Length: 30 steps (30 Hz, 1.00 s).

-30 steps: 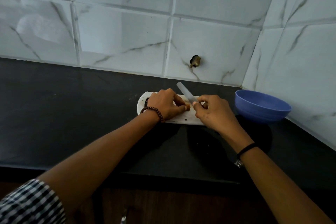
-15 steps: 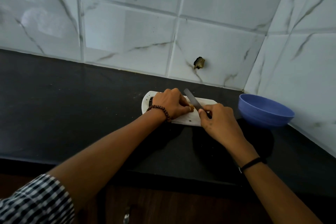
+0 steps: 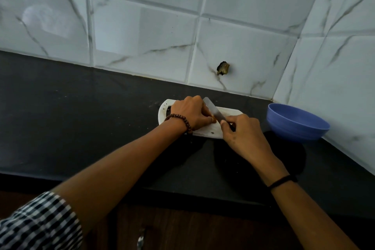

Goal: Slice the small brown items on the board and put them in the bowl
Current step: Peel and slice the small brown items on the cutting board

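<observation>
A white cutting board (image 3: 227,112) lies on the black counter near the wall. My left hand (image 3: 189,114) rests on the board and pins a small brown item (image 3: 213,120) under its fingertips; most of the item is hidden. My right hand (image 3: 242,134) grips a knife (image 3: 214,109) by the handle, its blade angled up and left, its edge against the brown item beside my left fingers. A blue bowl (image 3: 296,123) stands to the right of the board, in the corner; I cannot see into it.
The black counter (image 3: 81,117) stretches far to the left. Marble-look tiled walls close off the back and right; a small hole (image 3: 223,68) marks the back tile. A dark wooden cabinet with a metal handle (image 3: 141,240) sits below the counter's front edge.
The knife blade has come down from a raised angle to the brown item beside my left fingers. My left hand stays on the board. The camera view has shifted slightly.
</observation>
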Motion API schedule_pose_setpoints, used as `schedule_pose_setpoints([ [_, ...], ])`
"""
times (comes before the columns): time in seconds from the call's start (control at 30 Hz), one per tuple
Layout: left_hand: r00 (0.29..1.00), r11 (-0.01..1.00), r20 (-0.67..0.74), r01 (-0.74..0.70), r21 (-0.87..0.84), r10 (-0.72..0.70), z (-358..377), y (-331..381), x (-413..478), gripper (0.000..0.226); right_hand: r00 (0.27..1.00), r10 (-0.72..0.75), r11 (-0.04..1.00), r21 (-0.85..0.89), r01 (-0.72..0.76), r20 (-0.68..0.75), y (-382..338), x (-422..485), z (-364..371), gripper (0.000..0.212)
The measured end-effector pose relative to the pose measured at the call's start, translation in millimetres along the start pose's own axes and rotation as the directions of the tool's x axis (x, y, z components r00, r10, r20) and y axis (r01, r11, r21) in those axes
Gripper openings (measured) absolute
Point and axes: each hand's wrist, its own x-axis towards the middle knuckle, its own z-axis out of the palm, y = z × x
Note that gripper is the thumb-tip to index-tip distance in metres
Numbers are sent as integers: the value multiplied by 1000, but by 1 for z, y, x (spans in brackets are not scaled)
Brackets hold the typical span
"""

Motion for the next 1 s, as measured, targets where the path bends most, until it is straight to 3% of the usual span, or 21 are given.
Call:
schedule_pose_setpoints([
  [0.17,1000,1000,-7,-3,-2,3,1,0,2,29,997,58,996,-71,-54,50,-9,4,-1,33],
  [0.33,1000,999,-14,21,41,-20,5,-1,3,43,983,132,976,-189,-106,130,-18,11,3,29],
  [0.73,1000,999,-13,28,27,-28,1,1,-1,31,952,193,966,-216,-141,238,-21,1,-14,34],
  [1.0,1000,999,-7,12,-45,-13,-5,1,-7,22,953,115,973,-223,-52,279,-20,-29,-47,25],
])
